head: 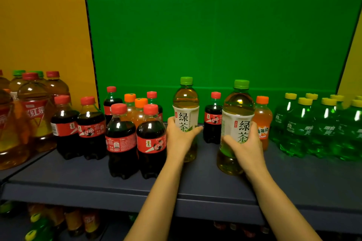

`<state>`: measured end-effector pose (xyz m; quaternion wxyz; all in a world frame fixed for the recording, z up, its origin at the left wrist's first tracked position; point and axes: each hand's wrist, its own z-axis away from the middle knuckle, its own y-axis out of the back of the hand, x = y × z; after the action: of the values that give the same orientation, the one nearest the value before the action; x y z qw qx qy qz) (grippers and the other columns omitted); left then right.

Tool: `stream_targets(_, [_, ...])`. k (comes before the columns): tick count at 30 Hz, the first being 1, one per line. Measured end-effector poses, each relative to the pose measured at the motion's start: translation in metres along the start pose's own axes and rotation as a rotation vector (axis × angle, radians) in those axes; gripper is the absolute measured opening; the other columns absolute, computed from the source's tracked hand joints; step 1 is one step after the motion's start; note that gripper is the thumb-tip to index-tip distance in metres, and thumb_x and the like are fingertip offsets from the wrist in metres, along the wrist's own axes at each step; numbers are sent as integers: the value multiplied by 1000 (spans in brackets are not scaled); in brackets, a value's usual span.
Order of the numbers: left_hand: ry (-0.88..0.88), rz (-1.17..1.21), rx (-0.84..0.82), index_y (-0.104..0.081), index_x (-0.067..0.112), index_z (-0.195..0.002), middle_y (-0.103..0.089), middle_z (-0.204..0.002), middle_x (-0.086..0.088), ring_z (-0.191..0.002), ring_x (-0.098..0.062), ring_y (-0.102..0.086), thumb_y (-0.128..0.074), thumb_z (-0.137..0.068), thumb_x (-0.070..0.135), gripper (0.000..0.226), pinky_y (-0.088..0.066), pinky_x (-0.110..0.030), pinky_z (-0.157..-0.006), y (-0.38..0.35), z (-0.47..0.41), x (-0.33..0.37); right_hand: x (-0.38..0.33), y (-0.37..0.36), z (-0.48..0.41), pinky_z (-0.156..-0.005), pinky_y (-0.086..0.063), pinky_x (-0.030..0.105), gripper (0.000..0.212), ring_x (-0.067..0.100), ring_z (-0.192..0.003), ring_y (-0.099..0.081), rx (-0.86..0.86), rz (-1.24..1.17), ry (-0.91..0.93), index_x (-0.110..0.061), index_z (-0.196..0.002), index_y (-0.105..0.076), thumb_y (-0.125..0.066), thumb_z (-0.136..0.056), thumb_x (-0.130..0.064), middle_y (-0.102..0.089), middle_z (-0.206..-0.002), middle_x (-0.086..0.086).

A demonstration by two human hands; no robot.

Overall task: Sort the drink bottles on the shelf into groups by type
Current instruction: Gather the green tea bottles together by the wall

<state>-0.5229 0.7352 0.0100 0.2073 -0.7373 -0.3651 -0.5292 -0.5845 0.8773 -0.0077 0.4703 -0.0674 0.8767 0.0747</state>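
Both hands are busy mid-frame. The left hand point(179, 137) wraps round the first tea point(186, 103), and the right hand point(245, 144) clasps the second tea point(238, 117), both bottles upright on the shelf point(78, 178). Colas point(121, 137) crowd left of centre, green sodas point(313, 129) far right.
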Motion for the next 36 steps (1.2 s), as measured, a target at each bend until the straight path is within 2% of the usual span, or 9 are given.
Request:
stream_targets(3, [-65, -48, -6, -45, 14, -103, -56, -94, 2, -90, -14, -55, -82, -64, 17, 53, -44, -15, -64, 0, 2, 0, 0, 0, 2, -67, -43, 18, 50, 5, -88, -56, 13, -34, 2, -23, -109, -45, -74, -72, -8, -58, -95, -9])
stream_targets(7, [-184, -172, -57, -46, 25, -103, -63, -100, 3, -95, -15, -60, -79, -52, 42, 63, -53, -36, -80, -2, 18, 3, -5, 0, 5, -68, -45, 19, 48, 3, -90, -58, 37, -64, 24, -22, -107, -46, -76, -71, -10, -59, -95, -11])
stream_targets(9, [-218, -149, -91, -46, 30, -102, -64, -99, 5, -95, -13, -61, -73, -47, 49, 64, -54, -40, -81, -1, 30, 6, -9, 2, 9, -70, -46, 24, 47, 5, -90, -59, 46, -68, 31, -23, -105, -48, -77, -70, -11, -60, -95, -11])
stream_targets(13, [-258, 15, -143, -51, 29, -105, -65, -95, 9, -90, -5, -63, -74, -45, 45, 66, -56, -30, -76, 14, 49, 25, -26, 6, 21, -72, -51, 31, 44, 11, -91, -61, 41, -90, 59, -27, -104, -51, -76, -70, -13, -62, -96, -7])
stream_targets(15, [-281, 93, -156, -52, 28, -104, -64, -94, 8, -88, -2, -63, -75, -44, 42, 66, -54, -20, -70, 29, 53, 41, -41, 5, 27, -71, -50, 30, 43, 13, -92, -62, 20, -104, 92, -34, -98, -51, -77, -69, -15, -63, -98, -5])
stream_targets(17, [-298, 120, -142, -53, 25, -102, -64, -95, 4, -88, -5, -63, -76, -43, 40, 66, -53, -19, -69, 51, 53, 56, -58, 0, 33, -71, -49, 28, 44, 13, -92, -63, -6, -126, 118, -34, -95, -51, -82, -65, -23, -64, -98, -6])
stream_targets(22, [-330, 89, -98, -55, 13, -109, -67, -99, -2, -92, -14, -65, -81, -45, 37, 72, -56, -27, -74, 129, 49, 74, -101, -37, 52, -73, -52, 33, 57, 12, -90, -64, -87, -155, 124, -34, -96, -55, -70, -46, -53, -66, -97, -6])
stream_targets(28, [-321, 66, 95, -57, 6, -111, -69, -96, -3, -86, -11, -67, -85, -56, 12, 62, -53, -18, -68, 252, 52, 67, -139, -123, 83, -69, -50, 26, 56, 4, -85, -63, -211, -206, 139, -34, -96, -54, -68, -46, -56, -65, -93, -10])
stream_targets(36, [-303, -101, 318, -58, 10, -108, -68, -93, 2, -86, -7, -66, -87, -50, 29, 68, -53, -18, -69, 438, 64, 39, -179, -288, 147, -67, -49, 22, 55, 1, -83, -63, -349, -304, 134, -33, -96, -53, -71, -48, -54, -65, -90, -13])
